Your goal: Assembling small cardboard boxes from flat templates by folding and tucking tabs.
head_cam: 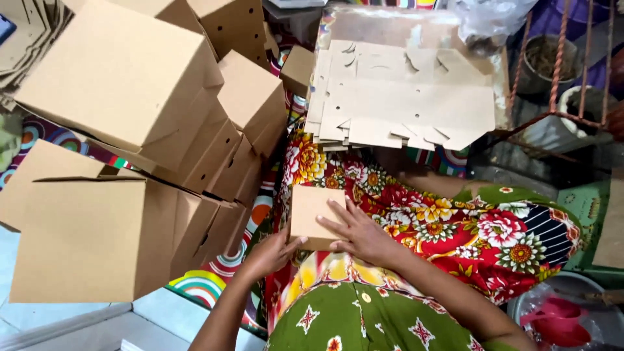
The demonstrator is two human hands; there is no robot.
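A small brown cardboard box (307, 207) rests on my lap over bright floral cloth. My right hand (359, 233) lies flat across its top and right side, fingers spread. My left hand (273, 252) grips the box's lower left corner from below. Ahead of my knees lies a stack of flat die-cut cardboard blanks (403, 97) with slots and small holes.
Several assembled cardboard boxes (123, 84) are piled at the left, more of them lower down (84, 240). A rusty metal frame (559, 71) and pots stand at the upper right. A bowl with a red scoop (559, 318) sits at the lower right.
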